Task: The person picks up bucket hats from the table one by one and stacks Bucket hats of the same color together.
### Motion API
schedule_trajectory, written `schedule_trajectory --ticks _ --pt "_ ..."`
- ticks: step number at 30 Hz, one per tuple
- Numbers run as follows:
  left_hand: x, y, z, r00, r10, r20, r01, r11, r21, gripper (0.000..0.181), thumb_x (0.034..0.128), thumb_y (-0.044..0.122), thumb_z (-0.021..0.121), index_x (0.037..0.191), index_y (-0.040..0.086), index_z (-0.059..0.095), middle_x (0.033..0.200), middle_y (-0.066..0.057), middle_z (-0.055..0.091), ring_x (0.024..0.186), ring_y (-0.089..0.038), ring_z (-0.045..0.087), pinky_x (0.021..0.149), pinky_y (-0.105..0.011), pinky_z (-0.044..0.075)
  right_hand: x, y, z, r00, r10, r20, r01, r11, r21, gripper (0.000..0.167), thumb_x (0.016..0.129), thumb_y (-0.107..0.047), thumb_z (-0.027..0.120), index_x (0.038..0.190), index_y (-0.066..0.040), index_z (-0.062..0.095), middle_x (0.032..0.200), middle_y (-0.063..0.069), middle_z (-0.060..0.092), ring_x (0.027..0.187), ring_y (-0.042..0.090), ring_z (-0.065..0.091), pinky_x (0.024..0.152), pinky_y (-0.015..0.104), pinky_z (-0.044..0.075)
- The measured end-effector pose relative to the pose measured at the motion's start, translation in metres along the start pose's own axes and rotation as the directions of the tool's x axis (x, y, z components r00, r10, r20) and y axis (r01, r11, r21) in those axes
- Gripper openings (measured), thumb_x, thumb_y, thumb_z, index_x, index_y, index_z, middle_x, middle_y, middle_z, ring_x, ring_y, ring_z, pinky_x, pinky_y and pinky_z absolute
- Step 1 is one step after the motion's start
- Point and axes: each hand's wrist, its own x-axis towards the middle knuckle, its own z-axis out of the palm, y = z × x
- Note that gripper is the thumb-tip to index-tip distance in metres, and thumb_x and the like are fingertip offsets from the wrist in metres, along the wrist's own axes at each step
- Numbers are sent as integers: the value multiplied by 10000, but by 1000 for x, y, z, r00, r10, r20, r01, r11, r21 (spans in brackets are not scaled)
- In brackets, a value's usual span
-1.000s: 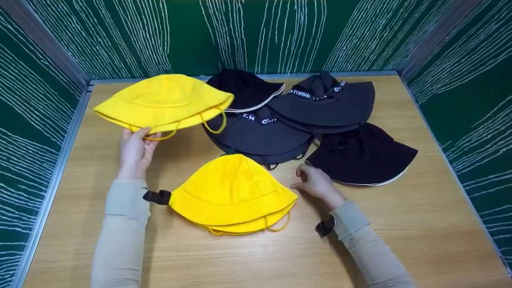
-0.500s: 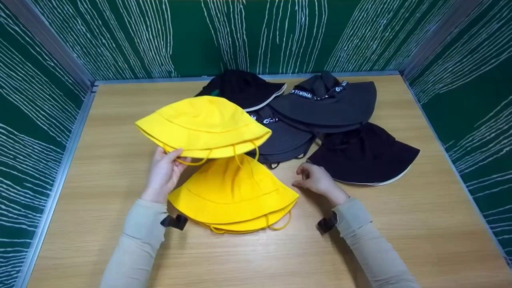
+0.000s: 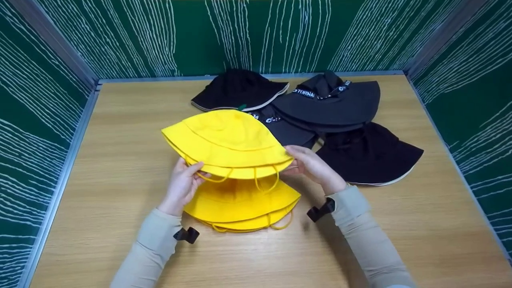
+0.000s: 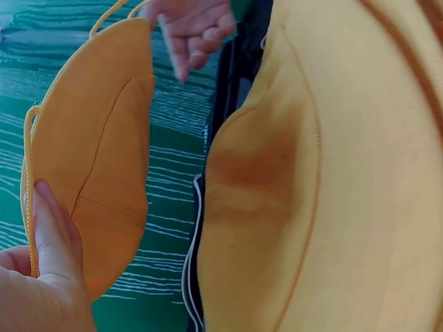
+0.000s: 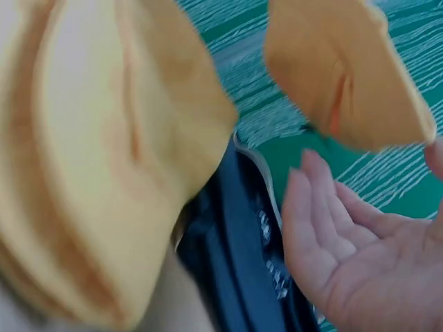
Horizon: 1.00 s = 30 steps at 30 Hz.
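Note:
My left hand (image 3: 185, 185) pinches the near left brim of a yellow bucket hat (image 3: 228, 138), thumb on top. The hat is held up over a second yellow hat (image 3: 244, 204) on the table, hiding its crown. Yellow cords dangle from both brims. My right hand (image 3: 314, 166) is at the raised hat's right brim tip. In the right wrist view the fingers of the right hand (image 5: 367, 256) are nearly straight, with the thumb close to the brim; contact is unclear. The left wrist view shows the left thumb (image 4: 55, 235) lying along the raised hat (image 4: 104, 159).
Behind the yellow hats are a black hat (image 3: 240, 90) with pale edging, a dark grey hat (image 3: 332, 106) with white lettering, and another grey hat (image 3: 286, 130), partly covered. A second black hat (image 3: 368, 156) lies to the right. Green panels border the wooden table (image 3: 120, 132).
My left hand has carried the raised yellow hat rightward and nearer, over the other yellow hat. My right hand has moved up slightly to its right brim tip, its fingers straightening.

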Motion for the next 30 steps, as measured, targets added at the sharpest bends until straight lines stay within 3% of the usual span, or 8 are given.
schedule_trajectory --ticks 3,8,12,17,23,27,30 --pt "1 -6 0 1000 -16 -3 16 1000 25 195 975 -16 416 1144 61 355 833 -15 569 624 -115 577 635 -212 519 0 -2 5 999 28 44 -27 999 -24 452 966 -172 499 1342 45 375 993 6 664 764 133 684 744 321 569" --pt "0 -12 -2 999 -45 -23 47 996 79 202 979 3 422 1161 64 356 829 -10 578 637 -117 581 647 -217 522 0 -1 11 997 69 18 -68 995 -66 495 942 -132 549 1359 14 325 964 32 632 643 130 653 609 252 562" --pt "-1 -14 -1 999 -44 -14 45 991 125 188 979 13 429 1150 49 360 814 -5 592 638 -111 596 649 -217 528 2 1 12 999 38 -24 -40 992 -116 456 952 -104 539 1355 -23 340 895 47 617 618 114 623 557 217 539" --pt "-3 -16 -5 999 -24 34 19 991 134 168 969 20 433 1128 8 382 807 -3 602 656 -99 612 651 -219 524 -2 1 12 993 -102 -56 87 971 -223 449 960 -48 509 1373 -9 335 814 33 620 606 111 614 541 241 535" --pt "-6 -13 -19 990 36 137 -39 999 15 187 980 96 393 1156 34 381 927 12 613 809 -95 609 744 -236 495 -15 -7 14 952 -307 2 293 906 -305 435 951 -53 533 1335 64 364 815 -5 629 600 135 616 537 253 533" --pt "-6 -5 -29 987 87 132 -82 996 -46 236 980 139 441 1193 66 371 942 41 615 836 -88 587 807 -245 470 -25 -15 17 909 -411 70 409 847 -338 411 943 -54 548 1274 121 380 903 -53 625 612 110 606 538 229 524" --pt "-4 5 -36 988 127 83 -126 992 -18 356 984 114 426 1323 39 350 1002 38 612 885 -93 584 880 -272 447 -31 -20 17 895 -431 115 441 815 -375 380 937 -42 551 1245 127 405 991 -52 599 642 80 588 550 220 523"
